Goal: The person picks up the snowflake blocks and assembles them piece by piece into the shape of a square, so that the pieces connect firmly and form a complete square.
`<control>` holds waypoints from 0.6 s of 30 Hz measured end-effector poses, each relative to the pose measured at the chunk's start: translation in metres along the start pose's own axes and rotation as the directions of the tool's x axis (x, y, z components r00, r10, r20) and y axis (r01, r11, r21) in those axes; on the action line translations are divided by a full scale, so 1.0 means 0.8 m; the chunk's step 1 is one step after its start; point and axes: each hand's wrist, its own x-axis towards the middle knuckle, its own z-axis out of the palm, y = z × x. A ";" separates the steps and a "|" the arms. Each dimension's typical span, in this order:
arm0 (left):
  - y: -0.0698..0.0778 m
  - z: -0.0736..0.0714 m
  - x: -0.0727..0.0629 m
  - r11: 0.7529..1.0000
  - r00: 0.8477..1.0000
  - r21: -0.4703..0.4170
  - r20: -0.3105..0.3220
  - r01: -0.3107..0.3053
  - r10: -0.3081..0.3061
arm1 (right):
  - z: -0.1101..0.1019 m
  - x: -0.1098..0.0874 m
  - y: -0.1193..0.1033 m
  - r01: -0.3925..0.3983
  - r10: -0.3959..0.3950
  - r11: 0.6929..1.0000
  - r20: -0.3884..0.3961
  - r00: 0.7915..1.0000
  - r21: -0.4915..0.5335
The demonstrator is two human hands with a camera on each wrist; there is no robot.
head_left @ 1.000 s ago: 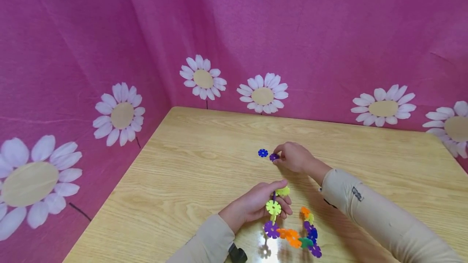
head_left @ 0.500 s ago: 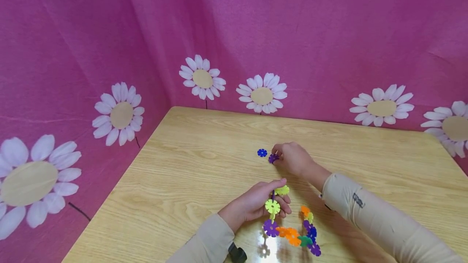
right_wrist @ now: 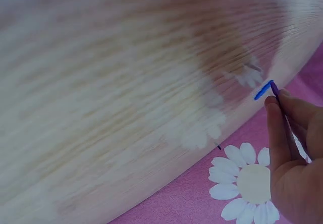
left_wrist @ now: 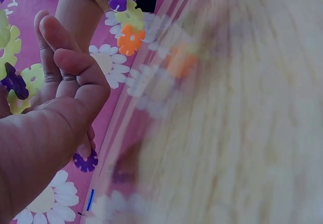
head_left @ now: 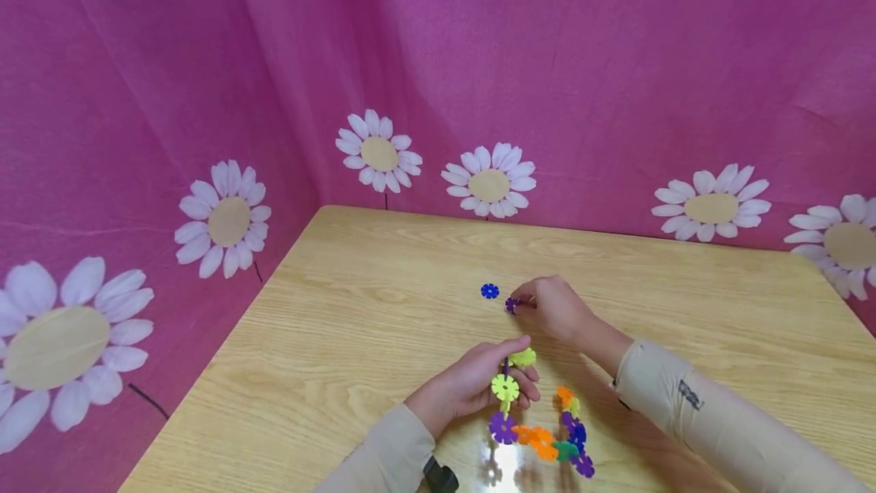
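Note:
My left hand (head_left: 468,383) holds one end of a chain of slotted plastic flower discs, its thumb over a yellow disc (head_left: 523,357). From there the chain hangs and curves right through a yellow disc (head_left: 505,388), a purple disc (head_left: 503,428), orange discs (head_left: 543,443) and a green one (head_left: 565,450), up to an orange end disc (head_left: 564,394). Farther forward, my right hand (head_left: 556,309) pinches a single purple flower disc (head_left: 512,306) between thumb and fingers. The right wrist view has this disc (right_wrist: 275,89) edge-on. A blue flower disc (head_left: 489,291) lies flat just left of it.
The wood-grain table (head_left: 383,287) has a glossy, reflective top. A pink curtain (head_left: 547,59) printed with white daisies stands along its back and left edges. A black strap piece (head_left: 440,475) is at the left wrist.
My right hand has drawn the purple disc slightly toward me and tilted it more edge-on. The left hand keeps its hold on the chain, and the head view has shifted a little.

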 end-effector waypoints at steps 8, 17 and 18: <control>0.002 0.002 0.000 0.998 0.999 -0.032 -0.027 -0.045 0.044 | -0.011 -0.022 -0.001 -0.048 0.047 0.991 0.006 0.999 0.124; 0.002 0.003 -0.001 0.996 0.995 -0.061 -0.079 -0.071 0.066 | -0.024 -0.046 -0.005 -0.135 0.136 0.961 0.012 0.991 0.240; 0.002 0.002 -0.002 0.995 0.994 -0.066 -0.080 -0.075 0.070 | -0.025 -0.049 -0.006 -0.139 0.140 0.957 0.015 0.990 0.256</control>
